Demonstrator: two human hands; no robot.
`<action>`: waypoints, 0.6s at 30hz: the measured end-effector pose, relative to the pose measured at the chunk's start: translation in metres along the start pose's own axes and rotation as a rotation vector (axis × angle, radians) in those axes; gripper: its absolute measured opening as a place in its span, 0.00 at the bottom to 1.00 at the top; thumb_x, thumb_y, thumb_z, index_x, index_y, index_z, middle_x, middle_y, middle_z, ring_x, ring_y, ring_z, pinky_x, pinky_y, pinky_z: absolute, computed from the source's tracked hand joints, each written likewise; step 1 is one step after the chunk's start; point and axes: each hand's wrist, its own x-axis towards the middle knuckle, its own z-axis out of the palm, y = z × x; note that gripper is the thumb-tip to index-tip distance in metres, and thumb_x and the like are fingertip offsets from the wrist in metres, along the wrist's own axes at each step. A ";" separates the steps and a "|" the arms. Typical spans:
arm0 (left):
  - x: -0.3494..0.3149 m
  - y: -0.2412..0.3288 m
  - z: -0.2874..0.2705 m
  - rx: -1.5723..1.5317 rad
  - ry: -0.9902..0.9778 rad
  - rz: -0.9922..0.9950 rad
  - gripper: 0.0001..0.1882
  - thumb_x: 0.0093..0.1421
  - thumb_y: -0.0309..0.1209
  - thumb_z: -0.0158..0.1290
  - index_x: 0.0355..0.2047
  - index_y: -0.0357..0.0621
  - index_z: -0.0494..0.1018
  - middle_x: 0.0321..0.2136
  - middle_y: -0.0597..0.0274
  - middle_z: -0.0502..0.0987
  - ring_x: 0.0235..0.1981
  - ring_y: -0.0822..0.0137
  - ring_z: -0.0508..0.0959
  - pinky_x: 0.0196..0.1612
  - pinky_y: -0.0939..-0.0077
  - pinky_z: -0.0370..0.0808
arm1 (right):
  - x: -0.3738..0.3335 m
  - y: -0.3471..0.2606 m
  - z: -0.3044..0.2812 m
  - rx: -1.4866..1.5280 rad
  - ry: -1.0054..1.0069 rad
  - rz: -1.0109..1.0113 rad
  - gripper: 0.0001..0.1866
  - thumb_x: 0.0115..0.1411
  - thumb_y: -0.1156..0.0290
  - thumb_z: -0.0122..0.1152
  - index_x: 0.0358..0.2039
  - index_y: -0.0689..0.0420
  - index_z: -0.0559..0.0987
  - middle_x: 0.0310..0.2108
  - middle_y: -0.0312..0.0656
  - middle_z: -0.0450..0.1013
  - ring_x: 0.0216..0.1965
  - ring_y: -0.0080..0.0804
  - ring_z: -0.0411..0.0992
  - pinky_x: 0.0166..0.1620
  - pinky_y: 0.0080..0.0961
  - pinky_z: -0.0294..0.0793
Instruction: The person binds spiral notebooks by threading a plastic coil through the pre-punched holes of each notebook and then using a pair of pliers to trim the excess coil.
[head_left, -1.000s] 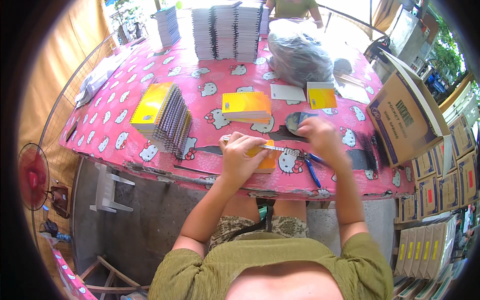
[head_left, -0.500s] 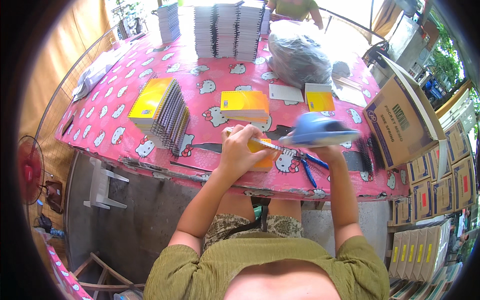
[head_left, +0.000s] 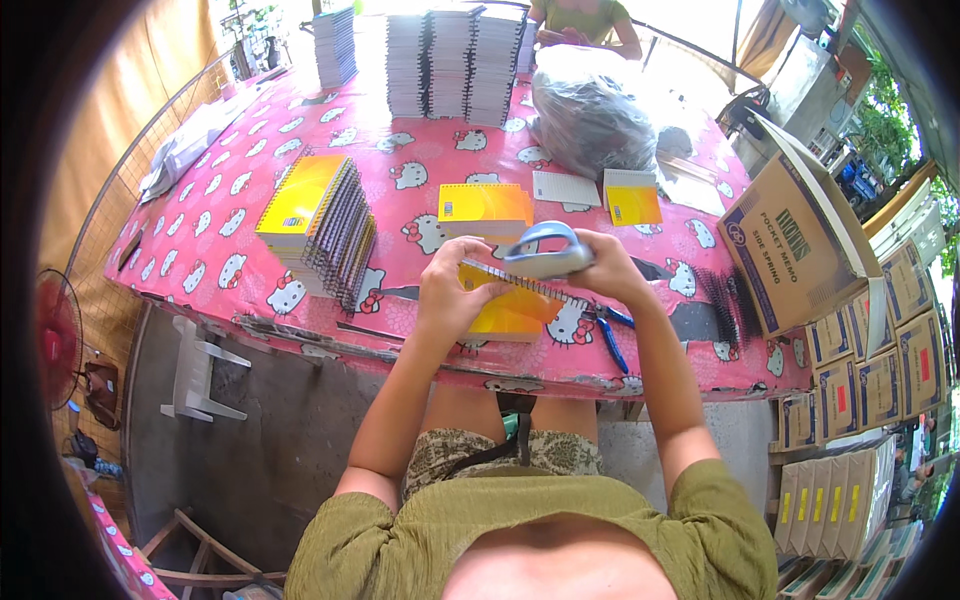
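Note:
My left hand (head_left: 452,292) is closed on the left end of a yellow spiral notebook (head_left: 512,312), thumb over its cover. The notebook's dark wire coil lies along its far edge. My right hand (head_left: 612,266) grips a blue-grey, iron-shaped tool (head_left: 548,264) with a loop handle, close over the coil; whether they touch I cannot tell. Blue-handled pliers (head_left: 612,340) lie on the table right of the notebook. Just beyond my hands sits a small stack of yellow notebooks (head_left: 484,204).
A taller stack of spiral notebooks (head_left: 308,212) stands at left. White-paged stacks (head_left: 430,70) and a filled plastic bag (head_left: 595,115) stand farther back. Loose black coils (head_left: 722,300) lie beside a cardboard box (head_left: 795,235). Another person (head_left: 585,18) is at the far side.
My right hand has brought the blue-grey tool leftward over the notebook's coil. The notebook in my left hand has tilted, showing more of its yellow cover.

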 end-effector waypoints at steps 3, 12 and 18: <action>-0.011 -0.021 0.005 -0.346 0.047 -0.157 0.17 0.49 0.21 0.63 0.39 0.37 0.72 0.38 0.60 0.76 0.45 0.70 0.76 0.48 0.77 0.74 | 0.012 0.001 0.006 0.129 -0.084 -0.011 0.21 0.40 0.79 0.65 0.40 0.62 0.79 0.33 0.35 0.77 0.35 0.20 0.72 0.41 0.21 0.73; -0.027 -0.049 -0.003 -0.880 0.090 -0.190 0.17 0.54 0.14 0.56 0.45 0.33 0.75 0.39 0.54 0.80 0.38 0.72 0.79 0.41 0.79 0.79 | 0.025 -0.002 0.021 -0.261 -0.046 -0.003 0.20 0.42 0.77 0.65 0.40 0.59 0.77 0.32 0.39 0.76 0.34 0.27 0.72 0.39 0.26 0.73; -0.027 -0.050 -0.010 -0.812 0.038 -0.181 0.14 0.53 0.13 0.56 0.42 0.33 0.76 0.38 0.52 0.80 0.38 0.68 0.79 0.38 0.76 0.79 | -0.006 0.032 -0.016 -0.991 0.455 0.114 0.18 0.44 0.69 0.65 0.37 0.57 0.76 0.37 0.48 0.75 0.40 0.51 0.74 0.40 0.42 0.72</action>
